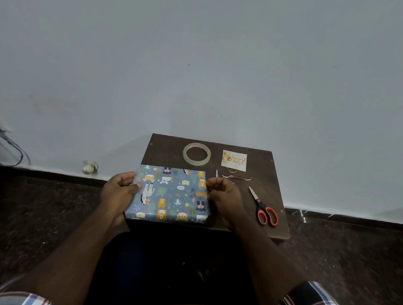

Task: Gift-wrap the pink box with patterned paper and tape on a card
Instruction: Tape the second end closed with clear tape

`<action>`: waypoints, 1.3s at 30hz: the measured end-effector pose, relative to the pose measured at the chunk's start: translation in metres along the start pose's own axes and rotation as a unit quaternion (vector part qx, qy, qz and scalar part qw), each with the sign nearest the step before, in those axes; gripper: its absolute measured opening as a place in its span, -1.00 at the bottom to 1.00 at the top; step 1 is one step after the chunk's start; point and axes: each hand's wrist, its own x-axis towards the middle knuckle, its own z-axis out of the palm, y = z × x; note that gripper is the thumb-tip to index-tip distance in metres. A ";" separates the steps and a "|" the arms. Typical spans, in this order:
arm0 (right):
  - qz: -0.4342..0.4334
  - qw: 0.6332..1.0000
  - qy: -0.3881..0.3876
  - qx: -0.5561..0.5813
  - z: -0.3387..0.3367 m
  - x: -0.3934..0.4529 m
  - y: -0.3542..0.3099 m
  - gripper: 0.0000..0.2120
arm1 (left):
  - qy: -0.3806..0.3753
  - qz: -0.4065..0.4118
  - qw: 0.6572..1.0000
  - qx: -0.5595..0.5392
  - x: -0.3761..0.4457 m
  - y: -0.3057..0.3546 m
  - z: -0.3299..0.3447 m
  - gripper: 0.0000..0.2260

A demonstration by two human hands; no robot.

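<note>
The box (169,194) is covered in blue paper printed with cartoon animals and lies flat on the near left part of a small dark wooden table (275,223). My left hand (120,189) grips its left edge, thumb on top. My right hand (223,198) holds the right edge with curled fingers. A roll of clear tape (196,154) lies behind the box. The small white card (234,160) with gold lettering lies to the right of the tape.
Red-handled scissors (265,210) lie on the table to the right of my right hand. Thin paper offcuts (232,176) lie between card and box. Behind the table stands a pale wall; cables (1,148) and a plug (89,167) sit at the left by the dark floor.
</note>
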 end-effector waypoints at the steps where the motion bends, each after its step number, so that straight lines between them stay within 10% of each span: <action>1: -0.005 0.998 -0.005 -0.059 -0.005 0.005 0.002 -0.67 | 0.002 -0.004 1.000 -0.001 0.003 -0.003 -0.001 -0.71; 10: -0.031 0.992 0.099 -0.069 -0.046 0.053 -0.009 -0.72 | -0.005 0.004 1.000 0.007 0.018 -0.010 0.005 -0.75; 16: 0.002 0.998 -0.010 -0.059 -0.016 0.061 -0.002 -0.69 | -0.004 0.005 1.000 0.002 0.022 -0.016 0.008 -0.75; 27: 0.033 0.989 0.013 -0.144 -0.045 0.042 -0.003 -0.85 | -0.019 0.017 0.999 0.023 0.018 -0.018 0.030 -0.71; 39: -0.027 0.972 0.058 -0.227 -0.060 0.015 0.006 -0.73 | -0.080 0.088 0.958 0.259 0.015 -0.017 0.057 -0.64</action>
